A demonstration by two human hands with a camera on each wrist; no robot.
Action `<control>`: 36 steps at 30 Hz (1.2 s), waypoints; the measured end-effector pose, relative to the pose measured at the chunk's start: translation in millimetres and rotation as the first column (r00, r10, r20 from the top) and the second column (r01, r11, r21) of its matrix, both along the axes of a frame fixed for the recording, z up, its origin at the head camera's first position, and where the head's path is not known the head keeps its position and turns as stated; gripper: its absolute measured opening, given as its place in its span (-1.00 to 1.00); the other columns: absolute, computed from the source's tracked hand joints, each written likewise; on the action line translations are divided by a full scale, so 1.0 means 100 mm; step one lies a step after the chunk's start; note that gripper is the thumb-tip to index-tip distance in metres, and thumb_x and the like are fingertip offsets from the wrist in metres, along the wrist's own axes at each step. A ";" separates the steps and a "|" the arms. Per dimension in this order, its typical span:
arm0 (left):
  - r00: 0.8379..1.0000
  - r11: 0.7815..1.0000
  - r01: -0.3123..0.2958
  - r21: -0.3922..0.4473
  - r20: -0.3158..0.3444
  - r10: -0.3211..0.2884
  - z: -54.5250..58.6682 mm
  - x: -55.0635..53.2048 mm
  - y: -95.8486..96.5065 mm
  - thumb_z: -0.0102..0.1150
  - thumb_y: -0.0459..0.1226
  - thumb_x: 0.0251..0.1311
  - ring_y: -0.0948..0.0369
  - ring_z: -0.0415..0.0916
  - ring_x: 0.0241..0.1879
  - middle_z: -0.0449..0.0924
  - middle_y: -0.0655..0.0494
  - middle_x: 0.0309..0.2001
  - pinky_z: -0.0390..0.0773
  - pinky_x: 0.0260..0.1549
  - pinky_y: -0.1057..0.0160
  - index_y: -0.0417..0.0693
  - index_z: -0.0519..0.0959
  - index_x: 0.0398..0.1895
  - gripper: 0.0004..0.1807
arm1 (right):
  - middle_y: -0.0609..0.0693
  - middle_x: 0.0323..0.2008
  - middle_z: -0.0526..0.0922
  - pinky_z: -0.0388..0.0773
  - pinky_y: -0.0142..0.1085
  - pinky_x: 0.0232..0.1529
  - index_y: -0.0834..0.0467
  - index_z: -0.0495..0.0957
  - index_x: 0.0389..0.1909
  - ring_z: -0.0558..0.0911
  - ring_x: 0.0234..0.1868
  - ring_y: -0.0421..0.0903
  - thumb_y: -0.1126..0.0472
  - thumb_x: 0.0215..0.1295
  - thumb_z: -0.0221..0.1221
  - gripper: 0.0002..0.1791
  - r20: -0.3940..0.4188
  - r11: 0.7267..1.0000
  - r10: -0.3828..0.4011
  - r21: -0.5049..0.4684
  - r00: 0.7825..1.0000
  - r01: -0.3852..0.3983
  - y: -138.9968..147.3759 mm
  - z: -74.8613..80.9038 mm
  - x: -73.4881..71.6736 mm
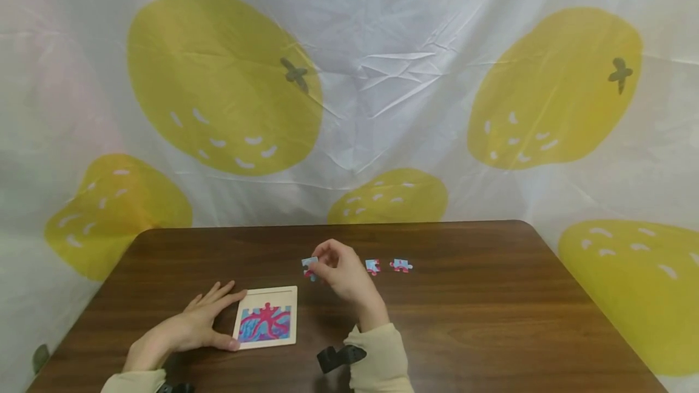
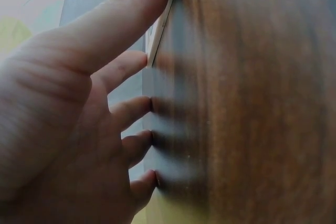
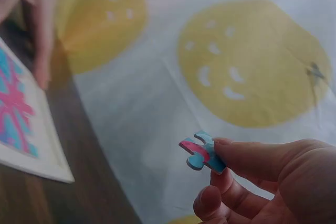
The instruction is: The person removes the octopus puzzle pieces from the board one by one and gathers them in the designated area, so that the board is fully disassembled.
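Observation:
My right hand (image 1: 344, 272) pinches a blue and pink jigsaw puzzle piece (image 3: 202, 153) between thumb and fingers, raised above the table in the right wrist view. To its left lies a pale wooden puzzle tray (image 1: 293, 320). Joined pieces showing pink octopus arms on blue (image 1: 266, 325) fill the tray's lower part, and the pale backing shows above them. My left hand (image 1: 191, 326) rests at the tray's left side with fingers spread. Its thumb touches the lower left corner and its index finger the upper left one; the other fingertips (image 2: 144, 139) rest on the table.
Two more puzzle pieces, one (image 1: 372, 267) nearer my right hand and one (image 1: 401, 265) farther right, lie on the brown wooden table (image 1: 480, 320). A white curtain (image 1: 382, 108) with yellow fruit shapes hangs behind the table's far edge.

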State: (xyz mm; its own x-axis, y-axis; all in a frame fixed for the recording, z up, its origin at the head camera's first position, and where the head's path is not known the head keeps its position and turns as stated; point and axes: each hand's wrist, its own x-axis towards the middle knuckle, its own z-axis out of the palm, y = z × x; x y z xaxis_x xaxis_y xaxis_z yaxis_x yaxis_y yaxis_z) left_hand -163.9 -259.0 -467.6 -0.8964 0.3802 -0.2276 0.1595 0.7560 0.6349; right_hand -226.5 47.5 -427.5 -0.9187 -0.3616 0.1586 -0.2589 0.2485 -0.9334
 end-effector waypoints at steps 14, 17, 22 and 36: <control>0.999 0.999 -0.023 -0.028 -0.027 0.022 -0.17 -0.07 -0.10 0.44 0.25 -0.21 -0.27 -0.37 0.47 -0.10 -0.23 0.52 -0.35 0.31 -0.36 0.02 0.24 0.47 0.13 | 0.01 -0.49 0.53 0.42 -0.39 -0.58 0.32 0.49 -0.15 0.46 -0.60 -0.15 0.36 0.26 0.28 -0.79 0.112 0.933 -0.236 -0.252 0.965 0.258 0.78 0.21 0.00; 0.999 1.000 -0.014 -0.011 -0.031 0.014 -0.15 -0.06 -0.09 0.44 0.25 -0.20 -0.29 -0.37 0.47 -0.11 -0.26 0.51 -0.36 0.30 -0.37 0.03 0.23 0.47 0.12 | 0.00 -0.49 0.51 0.39 -0.39 -0.59 0.34 0.47 -0.13 0.47 -0.60 -0.16 0.38 0.27 0.26 -0.78 0.107 0.927 -0.272 -0.237 0.956 0.291 0.95 0.21 -0.03; 0.999 1.000 0.009 0.006 -0.039 -0.009 -0.13 -0.06 -0.08 0.44 0.22 -0.17 -0.34 -0.38 0.45 -0.11 -0.33 0.50 -0.38 0.27 -0.41 0.02 0.23 0.48 0.11 | -0.02 -0.48 0.51 0.40 -0.40 -0.57 0.37 0.45 -0.10 0.47 -0.57 -0.16 0.39 0.30 0.23 -0.78 0.062 0.936 -0.302 -0.168 0.951 0.308 1.24 0.23 -0.09; 0.999 0.999 -0.029 -0.033 -0.031 0.028 -0.19 -0.09 -0.09 0.44 0.27 -0.22 -0.25 -0.36 0.48 -0.08 -0.20 0.52 -0.34 0.31 -0.35 0.04 0.25 0.47 0.14 | 0.13 -0.40 0.58 0.55 -0.27 -0.39 0.29 0.48 -0.12 0.60 -0.43 0.07 0.25 0.38 0.19 -0.81 -0.099 0.908 -0.339 0.227 0.936 0.353 1.99 0.19 -0.26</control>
